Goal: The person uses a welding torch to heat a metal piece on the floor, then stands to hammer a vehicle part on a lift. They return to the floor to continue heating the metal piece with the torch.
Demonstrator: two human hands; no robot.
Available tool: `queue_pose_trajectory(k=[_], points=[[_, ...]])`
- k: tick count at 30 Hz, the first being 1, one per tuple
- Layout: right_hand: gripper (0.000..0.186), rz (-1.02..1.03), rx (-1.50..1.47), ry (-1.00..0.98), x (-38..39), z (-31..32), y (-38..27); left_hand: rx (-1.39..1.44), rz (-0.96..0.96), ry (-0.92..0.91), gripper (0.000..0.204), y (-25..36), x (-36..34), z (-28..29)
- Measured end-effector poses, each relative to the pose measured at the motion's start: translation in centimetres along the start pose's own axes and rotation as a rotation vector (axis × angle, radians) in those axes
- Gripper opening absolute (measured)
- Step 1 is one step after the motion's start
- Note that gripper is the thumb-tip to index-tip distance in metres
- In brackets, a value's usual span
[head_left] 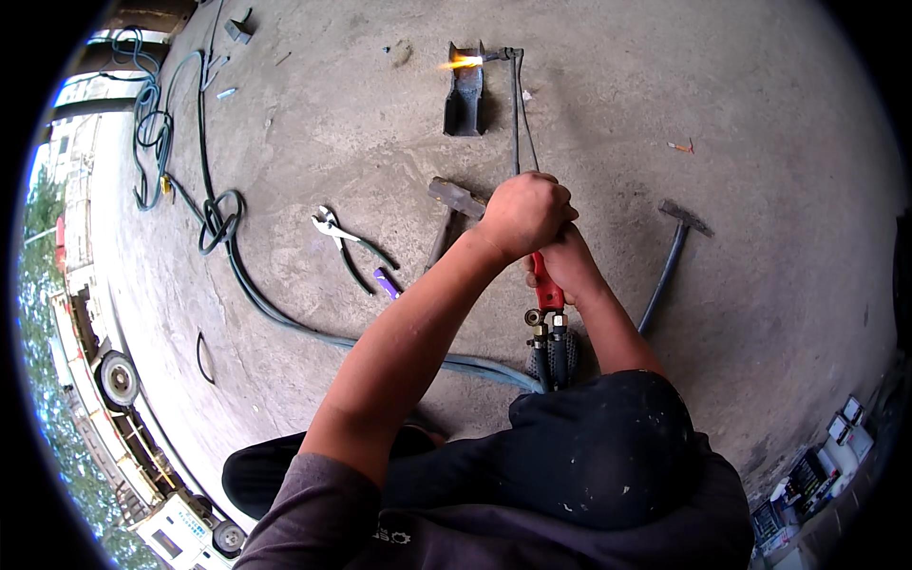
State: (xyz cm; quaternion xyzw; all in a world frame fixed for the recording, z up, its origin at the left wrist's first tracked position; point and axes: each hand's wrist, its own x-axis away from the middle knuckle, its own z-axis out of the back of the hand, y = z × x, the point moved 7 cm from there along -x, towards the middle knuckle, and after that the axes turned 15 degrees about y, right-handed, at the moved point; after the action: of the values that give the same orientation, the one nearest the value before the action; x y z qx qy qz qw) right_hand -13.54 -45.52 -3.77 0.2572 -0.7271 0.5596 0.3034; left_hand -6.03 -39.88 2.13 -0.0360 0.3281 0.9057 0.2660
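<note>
My left hand (525,214) is closed round the front of a gas torch (516,114), just ahead of its red handle (546,285). Behind it, my right hand (568,261) wraps the handle itself; the left partly covers it. Two thin tubes run forward from my hands to the torch head, where a yellow-orange flame (464,63) burns sideways to the left. The flame plays across the far part of a short, dark steel channel piece (465,106) lying on the concrete. Brass fittings (548,323) join the handle's rear to hoses.
A sledgehammer (456,197) lies left of my hands, partly hidden by my arm. Nearby are pliers (334,228) and a purple object (386,282). Another hammer (679,228) lies right. Hoses (256,299) trail left into loops. A truck (114,399) stands outside at left.
</note>
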Motion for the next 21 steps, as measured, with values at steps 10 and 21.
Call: queue_pose_trajectory(k=[10, 21], points=[[0.016, 0.002, -0.012, 0.007, 0.02, 0.12, -0.04, 0.007, 0.002, 0.008, 0.02, -0.07, -0.09, -0.16], [0.017, 0.008, 0.006, 0.005, -0.07, 0.29, 0.16, 0.002, 0.017, -0.025, 0.026, -0.34, -0.21, -0.57]])
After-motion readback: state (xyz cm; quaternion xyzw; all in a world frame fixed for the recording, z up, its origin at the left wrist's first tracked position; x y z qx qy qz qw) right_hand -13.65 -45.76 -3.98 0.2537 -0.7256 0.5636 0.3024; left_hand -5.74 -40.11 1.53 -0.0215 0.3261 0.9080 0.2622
